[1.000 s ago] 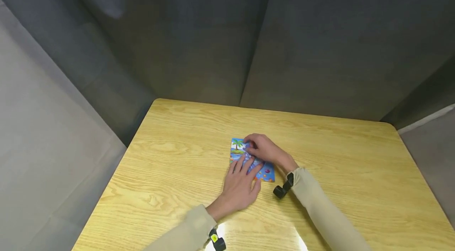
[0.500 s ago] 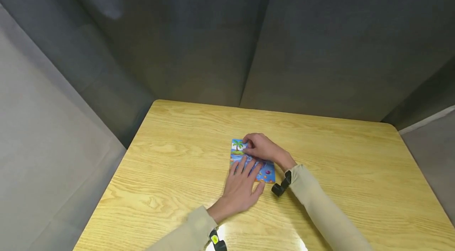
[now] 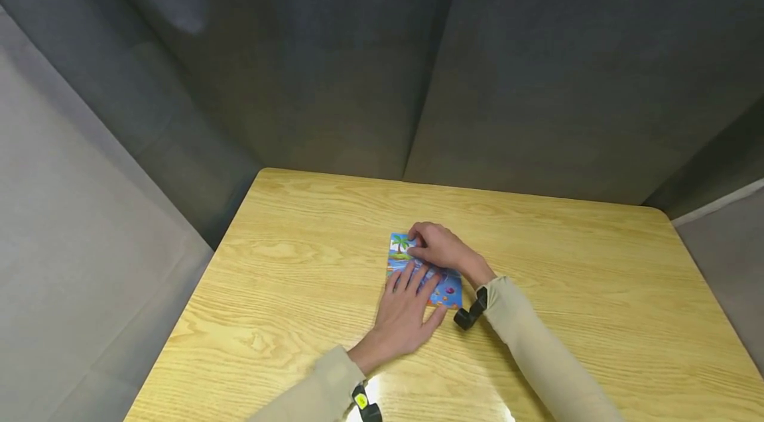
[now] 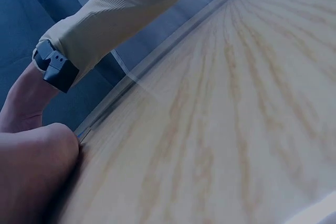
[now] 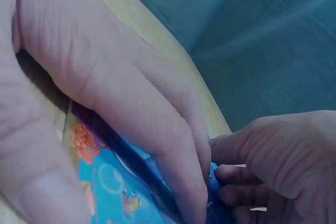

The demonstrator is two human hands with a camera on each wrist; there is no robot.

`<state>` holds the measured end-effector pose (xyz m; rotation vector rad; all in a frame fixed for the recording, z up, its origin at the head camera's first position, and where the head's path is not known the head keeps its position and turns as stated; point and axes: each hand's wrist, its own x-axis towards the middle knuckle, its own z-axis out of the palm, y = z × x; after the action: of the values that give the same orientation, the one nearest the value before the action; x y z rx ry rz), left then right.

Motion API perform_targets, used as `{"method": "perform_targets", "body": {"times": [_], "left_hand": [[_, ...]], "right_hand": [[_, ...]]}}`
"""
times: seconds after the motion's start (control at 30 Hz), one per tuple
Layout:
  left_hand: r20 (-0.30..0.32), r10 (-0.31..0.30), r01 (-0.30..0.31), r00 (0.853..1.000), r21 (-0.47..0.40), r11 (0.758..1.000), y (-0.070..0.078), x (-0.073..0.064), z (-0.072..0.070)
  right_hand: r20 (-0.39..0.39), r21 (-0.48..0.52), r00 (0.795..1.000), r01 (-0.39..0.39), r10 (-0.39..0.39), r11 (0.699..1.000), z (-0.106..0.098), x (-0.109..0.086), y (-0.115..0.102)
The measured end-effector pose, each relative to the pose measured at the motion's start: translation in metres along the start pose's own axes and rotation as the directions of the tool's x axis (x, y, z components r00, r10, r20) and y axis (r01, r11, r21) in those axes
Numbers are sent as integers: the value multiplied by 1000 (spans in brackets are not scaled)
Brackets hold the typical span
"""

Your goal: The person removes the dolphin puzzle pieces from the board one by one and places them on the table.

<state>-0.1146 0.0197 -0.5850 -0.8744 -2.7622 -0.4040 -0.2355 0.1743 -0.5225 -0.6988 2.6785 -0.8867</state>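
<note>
A flat rectangular picture board (image 3: 451, 289), printed with a palm tree and a blue sea scene, lies on the wooden table. Across its lower left my left hand (image 3: 402, 322) rests palm down, fingers spread over the print. My right hand (image 3: 442, 246) bends over the upper right part, with thumb and fingertips down at the picture. In the right wrist view, the left hand (image 5: 115, 77) looms large over orange coral and bubbles, while the right hand (image 5: 294, 166) curls at the board's far side. Whether it pinches anything I cannot tell; its fingertips are partly hidden.
The light wooden table (image 3: 286, 276) extends around the board on all sides. Dark grey curtains (image 3: 334, 64) hang behind its far edge, and a pale grey panel (image 3: 77, 229) stands on the left. Black wrist devices (image 3: 471, 310) sit below both beige sleeves.
The left thumb has spread a little farther to the right. The right hand has shifted very slightly, its fingertips staying at the picture. The board has barely moved.
</note>
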Motion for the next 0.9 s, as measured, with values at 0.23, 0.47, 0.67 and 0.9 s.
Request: {"method": "perform_targets", "body": {"times": [0.23,0.47,0.67,0.9], "left_hand": [[16,5,-5,1000,0,1000,1,0,1],[30,10,-10,1000,3,1000,0,0,2],[56,-3,2,998,10,1000,2,0,3],[51,0,-1,999,19,1000,2,0,2]], "right_hand": [[0,4,999,-43,43,999,4,-1,-2],[0,-7,999,-46,46,999,5,-4,-3],[11,-5,999,-42,42,999,6,-7,-5],[-24,-9,999,-32,32,999,8,-10,-5]]}}
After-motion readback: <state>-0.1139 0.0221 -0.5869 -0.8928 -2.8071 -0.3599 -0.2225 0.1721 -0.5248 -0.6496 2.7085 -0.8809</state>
